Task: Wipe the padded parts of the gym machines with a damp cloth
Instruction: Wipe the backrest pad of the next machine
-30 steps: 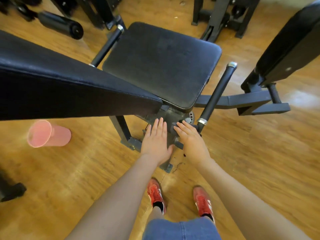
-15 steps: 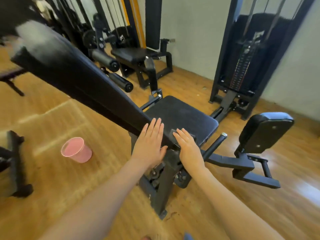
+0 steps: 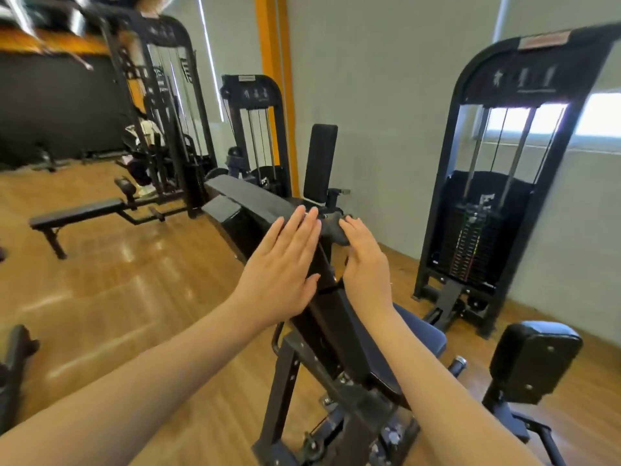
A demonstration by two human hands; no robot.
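We see the dark cloth (image 3: 331, 230) bunched on the upper back edge of the padded backrest (image 3: 255, 200), which slopes away from us toward the left and carries a pale sheen along its top face. Our right hand (image 3: 364, 264) sits on the near end of the cloth with its fingers curled down over it, grasping it against the pad's edge. Our left hand (image 3: 285, 264) lies flat on the back of the backrest just beside the cloth, fingers straight and together, thumb spread toward the frame; it is released and holds nothing. Both forearms reach in from the bottom of the view.

Below the hands the black steel frame (image 3: 302, 381) of the machine drops toward the floor, with bolts and a bracket near its foot. The padded seat (image 3: 423, 334) shows to the right of our right forearm, and a padded leg pad (image 3: 534, 358) stands on its own arm at the lower right.

Farther back, an upright padded rest (image 3: 321, 163) rises just behind the hands. A weight stack tower (image 3: 497, 183) stands against the wall on the right, and a second tower (image 3: 255, 129) stands farther off near an orange column (image 3: 275, 79). A flat bench (image 3: 80, 213) sits on the wooden floor (image 3: 117, 290) at the left
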